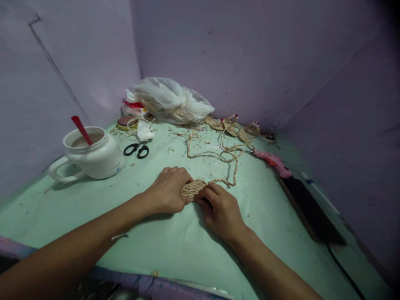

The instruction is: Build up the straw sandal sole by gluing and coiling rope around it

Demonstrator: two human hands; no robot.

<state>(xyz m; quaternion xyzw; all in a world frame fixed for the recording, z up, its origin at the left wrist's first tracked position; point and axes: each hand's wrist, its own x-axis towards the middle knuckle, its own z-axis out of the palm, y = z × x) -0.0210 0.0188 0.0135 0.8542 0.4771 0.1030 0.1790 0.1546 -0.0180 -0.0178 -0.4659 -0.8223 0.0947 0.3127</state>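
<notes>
A flat coil of braided straw rope point(193, 190) lies between my two hands, low over the green tabletop. My left hand point(171, 189) grips the coil from its left side, the thumb at the near edge. At the right edge my right hand point(220, 208) pinches the coil with thumb and fingers. From there the loose straw rope point(235, 171) runs out to the right and winds back across the table. The undersides of both hands and part of the coil are hidden.
A white mug point(100, 160) with a red straw stands left, near black-handled scissors point(143, 151). Plastic bags point(171, 100) lie at the back beside finished-looking woven pieces point(247, 133). A pink glue gun point(273, 161) and a dark flat object point(312, 212) with a cable are right.
</notes>
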